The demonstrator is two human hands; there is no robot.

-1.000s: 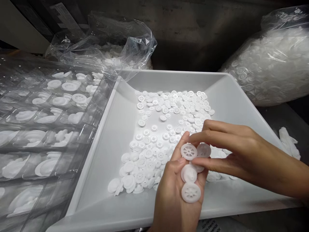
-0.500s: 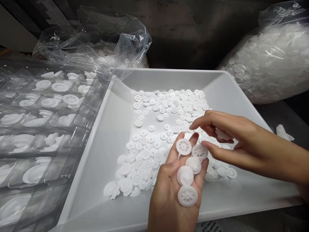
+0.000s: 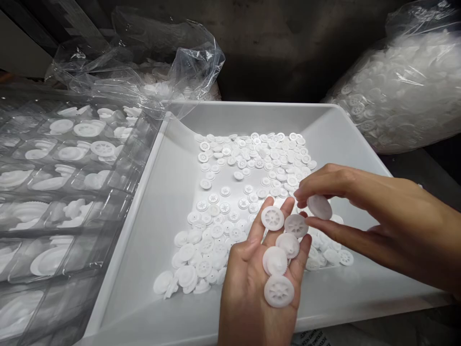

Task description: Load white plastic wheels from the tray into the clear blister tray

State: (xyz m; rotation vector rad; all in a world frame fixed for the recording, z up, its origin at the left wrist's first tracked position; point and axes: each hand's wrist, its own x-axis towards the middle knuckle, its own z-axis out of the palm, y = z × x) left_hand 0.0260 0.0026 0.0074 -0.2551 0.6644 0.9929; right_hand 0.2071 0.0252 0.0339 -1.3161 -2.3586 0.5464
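Observation:
My left hand (image 3: 248, 283) lies palm up over the white tray (image 3: 151, 206), fingers slightly curled. Several white plastic gears (image 3: 279, 290) rest along its palm and fingers, some showing spoked faces and others a raised hub. One spoked gear (image 3: 272, 218) sits at the fingertips. From the right, my right hand (image 3: 367, 211) reaches over, fingers bent, with a white gear (image 3: 320, 206) held within them. Its thumb tip touches or nearly touches another gear (image 3: 296, 226) on the left hand. Many loose gears (image 3: 205, 266) cover the tray floor below.
On the left stand clear blister trays (image 3: 118, 185) with white parts in their pockets. Behind them is an open clear plastic bag (image 3: 194, 62) containing white parts. A large bag full of white gears (image 3: 406, 91) stands at the back right.
My right hand has shifted slightly right and turned, so the gear in its fingers now shows more fully. My left hand keeps the gears in nearly the same place.

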